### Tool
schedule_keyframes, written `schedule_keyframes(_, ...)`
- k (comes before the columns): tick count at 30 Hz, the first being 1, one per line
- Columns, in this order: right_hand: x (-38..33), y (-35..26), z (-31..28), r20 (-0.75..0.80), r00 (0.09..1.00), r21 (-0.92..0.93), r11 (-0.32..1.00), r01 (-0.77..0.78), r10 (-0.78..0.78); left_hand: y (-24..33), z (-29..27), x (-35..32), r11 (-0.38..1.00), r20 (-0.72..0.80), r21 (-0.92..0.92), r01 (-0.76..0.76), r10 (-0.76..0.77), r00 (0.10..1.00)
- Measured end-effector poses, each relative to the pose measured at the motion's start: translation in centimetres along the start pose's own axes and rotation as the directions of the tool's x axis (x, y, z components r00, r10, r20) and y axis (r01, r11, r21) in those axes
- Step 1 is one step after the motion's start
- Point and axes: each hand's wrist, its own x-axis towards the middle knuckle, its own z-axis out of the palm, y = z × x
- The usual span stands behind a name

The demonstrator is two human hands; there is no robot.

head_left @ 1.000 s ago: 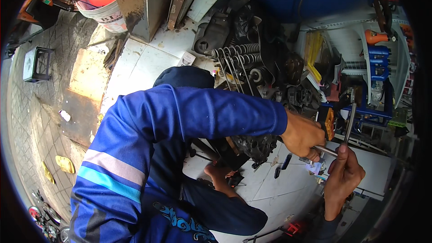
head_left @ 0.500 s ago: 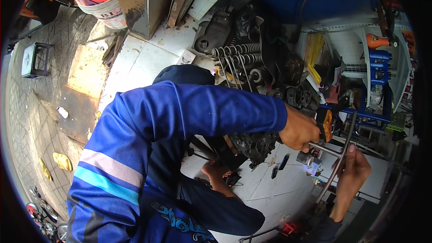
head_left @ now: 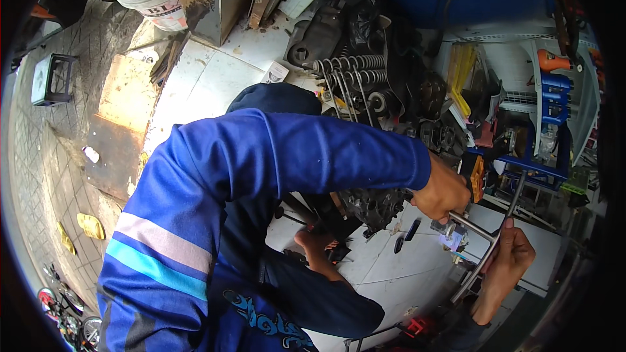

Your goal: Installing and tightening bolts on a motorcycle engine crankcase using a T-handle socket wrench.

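Left hand fingers clamp the T-handle, likely stiff, best gripped by its crossbar; right hand finger closure is unclear.

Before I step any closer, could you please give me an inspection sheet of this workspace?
Surface: white tiled floor, with dark marks.
Things in hand: T-shaped metal bar.
Clutter: coil springs, dark machine part, small box and small black objects on the floor.
Hands: left hand closed around the bar's stem; right hand against its crossbar, grip unclear.
Cables: possibly a thin cord at the top by the blue panel; unclear.
Surroundings: bucket, stool, motorcycles at the left.
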Motion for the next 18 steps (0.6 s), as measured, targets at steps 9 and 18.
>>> schedule_keyframes(9, -1.6, -3.6, 0.6, 0.2, 0.975, 0.238, 0.96, -0.146, 0.099, -0.4, 0.0, -0.5, 1.0, 0.002, -0.024, 0.018, -0.018, 1.0)
schedule_keyframes(18, -1.0, -3.0, -0.9, 0.26, 0.689, -0.438, 0.554, 0.709, -0.677, 1.1, -1.6, -1.7, 0.993, -0.093, -0.111, 0.043, -0.053, 0.994)
